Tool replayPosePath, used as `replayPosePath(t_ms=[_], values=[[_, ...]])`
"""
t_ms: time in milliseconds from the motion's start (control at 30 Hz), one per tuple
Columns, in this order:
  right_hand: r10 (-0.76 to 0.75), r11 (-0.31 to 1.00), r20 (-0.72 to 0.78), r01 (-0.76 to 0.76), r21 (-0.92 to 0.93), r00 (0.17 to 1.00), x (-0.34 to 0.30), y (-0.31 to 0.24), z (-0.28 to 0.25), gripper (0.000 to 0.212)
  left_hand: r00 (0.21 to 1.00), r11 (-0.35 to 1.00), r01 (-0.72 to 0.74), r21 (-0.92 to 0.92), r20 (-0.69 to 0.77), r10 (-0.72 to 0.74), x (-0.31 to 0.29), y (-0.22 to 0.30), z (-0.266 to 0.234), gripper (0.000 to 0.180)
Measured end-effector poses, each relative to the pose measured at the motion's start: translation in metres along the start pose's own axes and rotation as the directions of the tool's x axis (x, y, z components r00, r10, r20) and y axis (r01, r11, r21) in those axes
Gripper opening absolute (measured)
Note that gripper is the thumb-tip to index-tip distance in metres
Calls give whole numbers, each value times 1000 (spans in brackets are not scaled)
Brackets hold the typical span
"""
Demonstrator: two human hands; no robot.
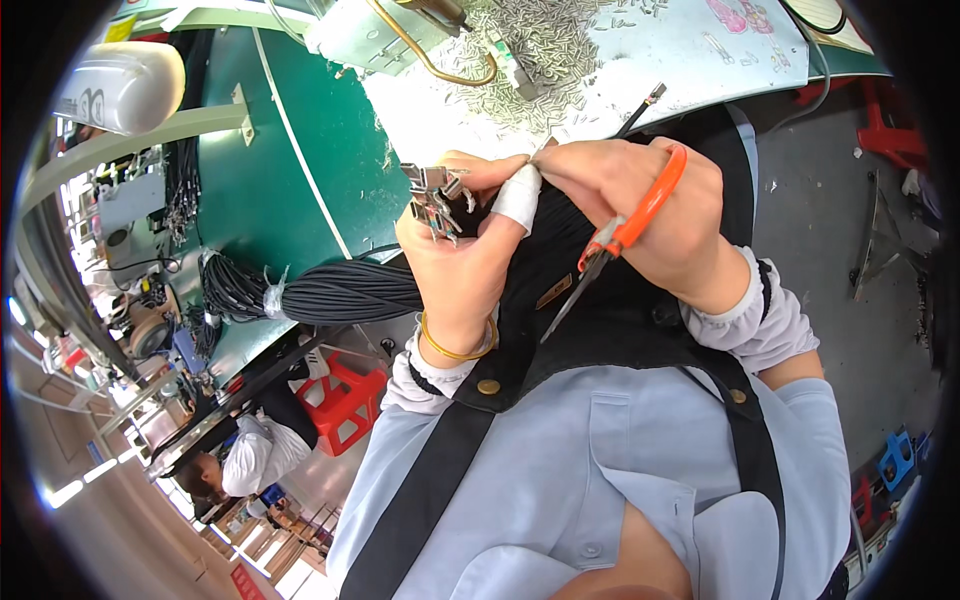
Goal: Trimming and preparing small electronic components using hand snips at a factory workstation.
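Note:
My left hand (455,260) is closed around several black cable ends tipped with silver metal connectors (432,190), which stick out past the fingers. White tape (518,200) wraps its thumb. My right hand (655,205) is closed, with orange-handled scissors (652,200) hooked in it and the blades pointing down toward my apron. The thumbs and forefingers of both hands meet in a pinch over the apron. What lies between those fingertips is too small and covered to make out. Beyond the right hand, a single black cable end (643,108) extends over the table.
A heap of small metal pieces (545,50) covers the white work surface ahead, beside a machine with a bent brass tube (440,70). A tied bundle of black cables (340,292) lies on the green table (270,190) at left. Red stools and another person (262,455) are farther left.

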State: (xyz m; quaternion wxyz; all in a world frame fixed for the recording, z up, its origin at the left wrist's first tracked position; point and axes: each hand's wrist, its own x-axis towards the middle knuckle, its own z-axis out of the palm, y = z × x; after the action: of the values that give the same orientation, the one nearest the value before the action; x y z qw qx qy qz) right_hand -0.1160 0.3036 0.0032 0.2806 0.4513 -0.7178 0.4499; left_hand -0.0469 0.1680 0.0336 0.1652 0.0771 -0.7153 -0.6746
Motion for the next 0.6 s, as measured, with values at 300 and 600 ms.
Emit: replayPosePath(t_ms=[300,600], values=[[666,5,611,-822,569,428,12,-11,-12,4,987,985,153,-78,-42,-156,-2,-3,0,14],[704,413,329,-739,532,630,1,-18,1,9,989,964,-125,235,-43,139,-2,-9,8,19]])
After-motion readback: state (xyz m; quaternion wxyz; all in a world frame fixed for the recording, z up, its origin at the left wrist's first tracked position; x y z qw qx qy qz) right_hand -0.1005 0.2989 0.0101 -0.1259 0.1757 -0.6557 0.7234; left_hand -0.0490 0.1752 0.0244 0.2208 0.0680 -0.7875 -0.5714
